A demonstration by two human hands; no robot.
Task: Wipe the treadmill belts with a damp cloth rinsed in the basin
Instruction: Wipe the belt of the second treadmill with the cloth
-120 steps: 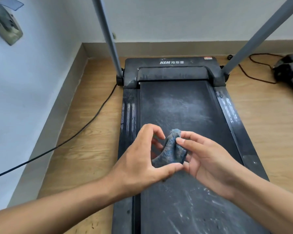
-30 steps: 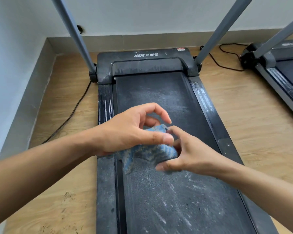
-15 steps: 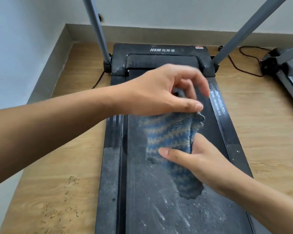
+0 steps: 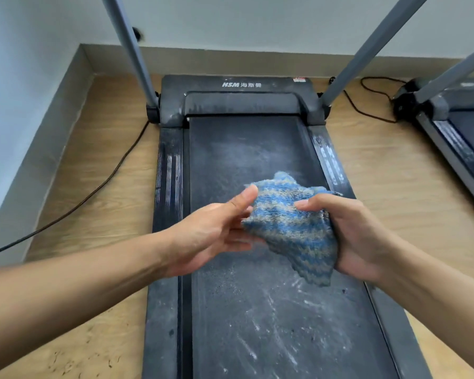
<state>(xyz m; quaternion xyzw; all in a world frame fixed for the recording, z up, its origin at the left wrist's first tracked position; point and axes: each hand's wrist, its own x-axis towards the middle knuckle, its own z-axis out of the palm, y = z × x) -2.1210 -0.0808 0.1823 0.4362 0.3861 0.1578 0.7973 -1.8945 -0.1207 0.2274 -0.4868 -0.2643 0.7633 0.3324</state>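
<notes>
Head view: cloth (image 4: 290, 228) in both hands above the belt (image 4: 246, 160), no wiping contact yet.

My right hand (image 4: 359, 236) is closed around the cloth's right side, thumb on top; my left hand (image 4: 216, 236) is half open, thumb on the upper left corner, fingers under the edge. The cloth is spread, held clear of the belt. The belt is dusty throughout, with white smears near me, so I judge the wiping barely begun. The second treadmill (image 4: 460, 127), at right, is also left. No basin in view.

Both hands, left (image 4: 216, 236) and right (image 4: 359, 236), hold a blue-grey cloth (image 4: 290, 228) above the dusty treadmill belt (image 4: 257, 310).
</notes>
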